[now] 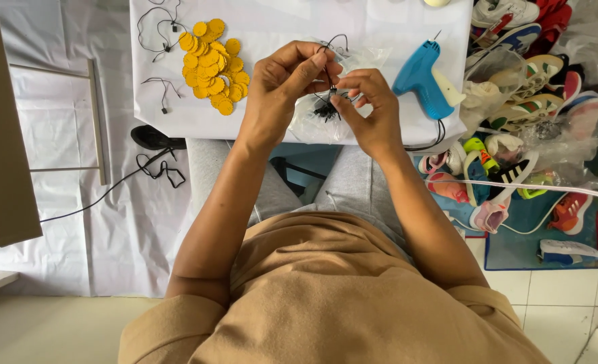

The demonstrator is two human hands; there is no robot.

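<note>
Cord (330,75), thin black, pinched by left hand (282,87) and right hand (369,108) over table (278,27) centre | clear crinkly plastic bag (316,121) beneath holds black pieces | flat yellow discs (212,64) heaped at 10 o'clock | blue glue gun (421,77) at 2 o'clock

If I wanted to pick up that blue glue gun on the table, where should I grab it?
Probably by the handle of the blue glue gun, its thick lower part slanting toward the table's right edge. Come from the right, where it lies free; the thin nozzle points away, and the cord trails off the table's edge.
</note>
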